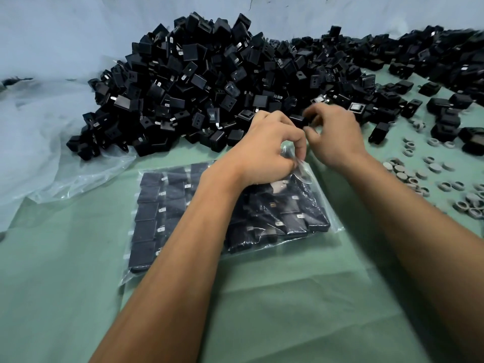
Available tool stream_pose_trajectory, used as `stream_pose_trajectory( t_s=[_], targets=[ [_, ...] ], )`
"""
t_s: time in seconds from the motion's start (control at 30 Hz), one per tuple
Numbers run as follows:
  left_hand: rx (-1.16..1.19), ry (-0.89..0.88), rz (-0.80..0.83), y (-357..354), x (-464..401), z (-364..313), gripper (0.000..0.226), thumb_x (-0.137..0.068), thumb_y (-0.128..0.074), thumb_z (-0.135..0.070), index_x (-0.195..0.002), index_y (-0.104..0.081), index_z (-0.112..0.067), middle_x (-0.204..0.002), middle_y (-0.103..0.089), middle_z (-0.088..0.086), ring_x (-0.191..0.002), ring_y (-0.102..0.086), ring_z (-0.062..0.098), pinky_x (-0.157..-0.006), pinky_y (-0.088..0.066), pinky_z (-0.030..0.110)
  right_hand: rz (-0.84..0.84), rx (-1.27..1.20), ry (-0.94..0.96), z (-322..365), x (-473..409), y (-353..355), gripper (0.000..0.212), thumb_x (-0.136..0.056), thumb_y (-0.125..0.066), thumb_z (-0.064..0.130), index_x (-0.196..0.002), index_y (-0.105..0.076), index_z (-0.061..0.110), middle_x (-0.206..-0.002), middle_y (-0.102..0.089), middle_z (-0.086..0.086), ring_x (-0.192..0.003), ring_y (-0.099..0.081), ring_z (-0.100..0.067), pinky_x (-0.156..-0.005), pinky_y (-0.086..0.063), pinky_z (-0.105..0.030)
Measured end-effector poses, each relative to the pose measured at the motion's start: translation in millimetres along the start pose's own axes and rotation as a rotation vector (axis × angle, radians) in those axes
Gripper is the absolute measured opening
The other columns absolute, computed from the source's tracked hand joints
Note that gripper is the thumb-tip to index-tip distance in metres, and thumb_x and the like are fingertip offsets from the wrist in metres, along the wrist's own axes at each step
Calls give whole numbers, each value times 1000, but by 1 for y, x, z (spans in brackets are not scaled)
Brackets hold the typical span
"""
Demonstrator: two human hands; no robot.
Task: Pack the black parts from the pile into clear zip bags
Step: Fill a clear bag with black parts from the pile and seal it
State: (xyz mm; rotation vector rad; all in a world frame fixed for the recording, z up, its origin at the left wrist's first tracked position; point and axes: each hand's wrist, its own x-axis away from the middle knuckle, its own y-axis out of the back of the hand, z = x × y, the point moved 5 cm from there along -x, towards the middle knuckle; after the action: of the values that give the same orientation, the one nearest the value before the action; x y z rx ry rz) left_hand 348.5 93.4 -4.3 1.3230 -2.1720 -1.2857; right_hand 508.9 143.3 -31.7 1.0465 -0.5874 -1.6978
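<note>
Bag mouth is pinched up by the left hand, black part is gripped in the right hand just above it, so basically a short drop toward the opening.

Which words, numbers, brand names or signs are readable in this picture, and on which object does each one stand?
No text can be read anywhere in this view.
Black parts in the pile: no readable marking; only small pale metal tabs show.
Clear zip bag: no print is visible.
Grey rings on the green table cover: plain.
Left hand and right hand hide the bag mouth, so anything printed there cannot be seen.
</note>
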Motion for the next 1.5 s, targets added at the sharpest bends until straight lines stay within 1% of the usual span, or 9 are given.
stream_pose_trajectory(
  t_s=[0.1, 0.27, 0.37, 0.5, 0.73, 0.97, 1.13, 1.23, 1.5],
  targets=[
    [-4, 3, 0, 2, 0, 2, 21, -82, -70, -8, -83, -72, -29, -120, -53, -5, -124, -34, 17, -96, -29, 16, 162, 169, 52, 14, -24, -20, 50, -96, -65, 26, -144, -53, 24, -135, -51, -14, -119, -57, -39, -98, -49, -47],
    [-19, -5, 6, 2, 0, 2, 19, -81, -75, -10, -82, -73, -29, -120, -55, -4, -125, -35, 19, -98, -30, 20, 180, 99, 49, 13, -29, -31, 26, -91, -62, 14, -117, -65, 16, -104, -52, -6, -98, -56, -32, -77, -38, -33],
    [-12, -4, -4, 6, 1, 4, 16, -80, -78, -13, -83, -76, -28, -121, -55, -5, -126, -35, 18, -100, -29, 22, 80, -193, -68, 3, -19, -18, 21, -85, -76, 18, -104, -72, 13, -80, -61, 4, -77, -59, -18, -69, -43, -28],
    [-10, -3, -30, 12, 2, 6, 16, -78, -82, -16, -83, -78, -31, -122, -56, -6, -126, -36, 16, -98, -28, 22, 108, -719, -312, -12, 13, -1, 29, -85, -84, 25, -104, -67, 11, -81, -71, -2, -55, -62, -9, -48, -48, -25],
    [-56, -61, -71, 16, 0, 0, 15, -76, -82, -16, -82, -79, -30, -120, -59, -9, -120, -42, 16, -96, -34, 25, 451, -944, -337, -14, 58, 8, 43, -67, -86, 22, -100, -72, -2, -69, -69, -7, -55, -60, -12, -52, -52, -17],
    [-21, -79, -91, 16, 0, 1, 16, -76, -81, -15, -81, -78, -30, -119, -61, -9, -116, -45, 12, -96, -37, 28, 594, -992, -132, 2, 67, 6, 17, -68, -83, 18, -84, -83, 10, -80, -77, -12, -67, -73, -15, -60, -57, -18],
    [-7, -69, -92, 15, 0, 3, 15, -76, -83, -17, -82, -79, -30, -118, -61, -11, -116, -45, 9, -97, -39, 28, 491, -980, -51, 7, 65, 8, 17, -79, -83, 6, -93, -81, 15, -84, -78, -18, -63, -74, -19, -46, -52, -21],
    [-15, -63, -90, 15, 0, 4, 13, -77, -82, -17, -82, -79, -28, -118, -61, -10, -118, -47, 12, -102, -42, 33, 572, -933, -18, 11, 68, 7, 23, -97, -64, -5, -112, -73, 10, -89, -79, -16, -56, -72, -20, -35, -41, -20],
    [-11, -72, -115, 17, -1, 5, 11, -79, -82, -16, -83, -79, -25, -117, -62, -8, -113, -47, 7, -97, -39, 27, 786, -1072, -142, 13, 76, 9, 36, -103, -51, 27, -134, -56, 11, -108, -76, -25, -41, -58, -7, -28, -29, -14]
  ],
)
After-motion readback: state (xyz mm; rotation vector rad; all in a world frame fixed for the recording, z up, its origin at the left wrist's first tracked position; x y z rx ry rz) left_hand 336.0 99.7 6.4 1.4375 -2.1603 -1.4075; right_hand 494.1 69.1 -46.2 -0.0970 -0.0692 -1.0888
